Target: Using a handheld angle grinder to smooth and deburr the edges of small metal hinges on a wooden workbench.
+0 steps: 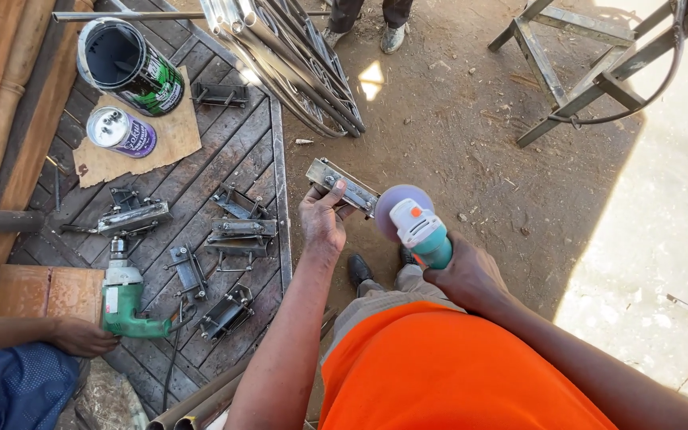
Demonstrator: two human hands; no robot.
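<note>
An outdoor yard of packed brown dirt (471,135) fills the frame, sunlit at right, with a dark metal gate panel (224,159) lying flat at left as a work surface. Nearest the camera, at bottom centre, the person wears an orange shirt (447,374). The right hand (467,275) is wrapped tight around the teal body of an angle grinder (416,227), its round disc just beside the workpiece. The left hand (322,219) grips one end of a flat metal lock bracket (342,185), fingers closed around it, holding it tilted in mid-frame above the ground.

At lower left, another person's hand (81,336) rests by a green power drill (125,299) lying on the panel. Several more metal brackets (236,231) lie scattered across the panel. Farther up left, a small tin (121,131) and a large open paint can (130,65) sit on a piece of cardboard (173,135). At the top, curved metal bars (296,60) lean, and a steel frame stand (575,64) occupies the upper right.
</note>
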